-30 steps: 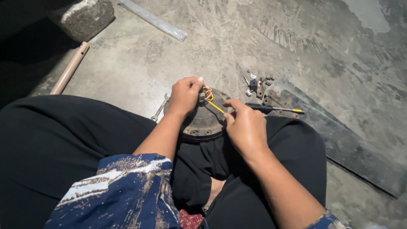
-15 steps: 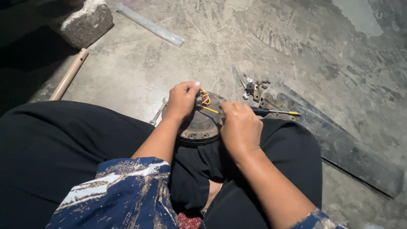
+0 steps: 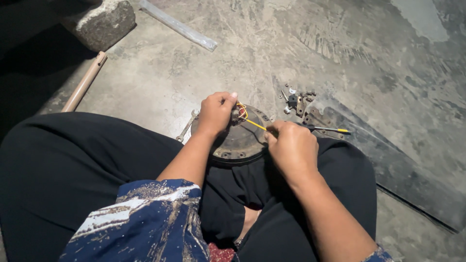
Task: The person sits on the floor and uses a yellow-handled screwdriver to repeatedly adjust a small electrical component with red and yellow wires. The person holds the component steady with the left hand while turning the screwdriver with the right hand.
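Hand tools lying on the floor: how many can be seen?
2. A wrench lies left of the round metal housing, partly hidden by it. A yellow-tipped screwdriver lies right of it, past the right hand. Others may be among the small parts.

We are sitting on a concrete floor [image 3: 340, 53] with a round metal disc [image 3: 238, 140] in our lap. Our left hand [image 3: 216, 112] is gripping its wires [image 3: 241, 111], while our right hand [image 3: 291, 148] is pinching a yellow wire [image 3: 256, 124]. A wrench [image 3: 187, 126] and small metal parts [image 3: 298, 99] are lying nearby.
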